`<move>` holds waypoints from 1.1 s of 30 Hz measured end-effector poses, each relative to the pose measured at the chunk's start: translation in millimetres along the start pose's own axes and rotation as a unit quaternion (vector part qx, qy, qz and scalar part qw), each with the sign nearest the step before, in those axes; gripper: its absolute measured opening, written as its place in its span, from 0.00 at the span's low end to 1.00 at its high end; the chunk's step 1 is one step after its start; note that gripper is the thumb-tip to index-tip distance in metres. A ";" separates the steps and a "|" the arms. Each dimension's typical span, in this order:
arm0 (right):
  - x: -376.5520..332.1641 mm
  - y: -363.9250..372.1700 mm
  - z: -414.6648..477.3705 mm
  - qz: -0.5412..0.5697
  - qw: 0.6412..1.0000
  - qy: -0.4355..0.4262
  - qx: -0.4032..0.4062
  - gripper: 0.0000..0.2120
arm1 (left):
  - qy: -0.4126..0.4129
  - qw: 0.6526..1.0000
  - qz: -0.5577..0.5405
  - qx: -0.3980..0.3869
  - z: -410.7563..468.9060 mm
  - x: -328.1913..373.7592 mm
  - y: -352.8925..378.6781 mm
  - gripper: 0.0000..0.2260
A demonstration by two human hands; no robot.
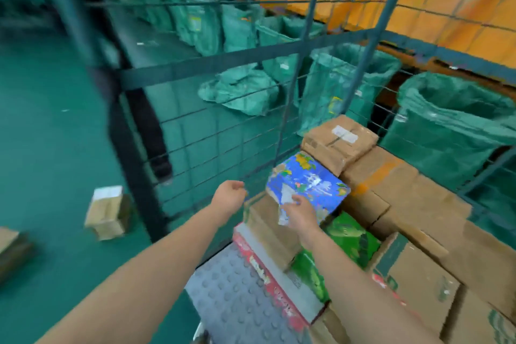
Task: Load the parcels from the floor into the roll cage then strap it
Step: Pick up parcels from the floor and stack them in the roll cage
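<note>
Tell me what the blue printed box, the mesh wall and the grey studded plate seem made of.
The blue printed box looks like cardboard with a glossy printed skin; a near corner seems torn. The dark green mesh wall is probably painted steel wire, by its thin grid. The grey studded plate: plastic or painted metal; blur leaves it open.

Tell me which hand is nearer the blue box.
Right. The right hand holds the blue box at its near edge; the left hand is off to its left, apart, holding nothing.
</note>
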State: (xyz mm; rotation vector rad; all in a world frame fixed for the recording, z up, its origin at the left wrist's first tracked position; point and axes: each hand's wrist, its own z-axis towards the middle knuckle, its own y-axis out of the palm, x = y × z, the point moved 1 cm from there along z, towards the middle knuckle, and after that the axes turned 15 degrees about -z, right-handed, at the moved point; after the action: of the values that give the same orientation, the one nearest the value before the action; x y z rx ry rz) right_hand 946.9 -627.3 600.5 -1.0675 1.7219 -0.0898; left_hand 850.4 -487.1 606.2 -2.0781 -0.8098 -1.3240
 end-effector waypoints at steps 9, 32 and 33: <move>-45.6 143.7 -83.1 -0.126 0.963 -0.110 -0.213 0.20 | -0.053 0.980 -0.061 0.183 -98.6 -67.8 -164.2 0.15; -191.4 470.4 -133.7 -0.147 0.936 -0.107 -0.301 0.30 | -0.122 0.952 -0.065 0.273 -70.0 -147.7 -526.1 0.18; -197.7 479.6 -132.4 -0.148 0.938 -0.098 -0.297 0.30 | -0.126 0.953 -0.063 0.267 -62.1 -148.1 -537.6 0.18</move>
State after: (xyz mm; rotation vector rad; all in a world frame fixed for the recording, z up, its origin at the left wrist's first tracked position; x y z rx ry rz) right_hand 560.0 -260.8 550.1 -1.7143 1.4217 0.3625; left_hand 371.3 -198.9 558.4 -1.7908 -1.2690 -0.7812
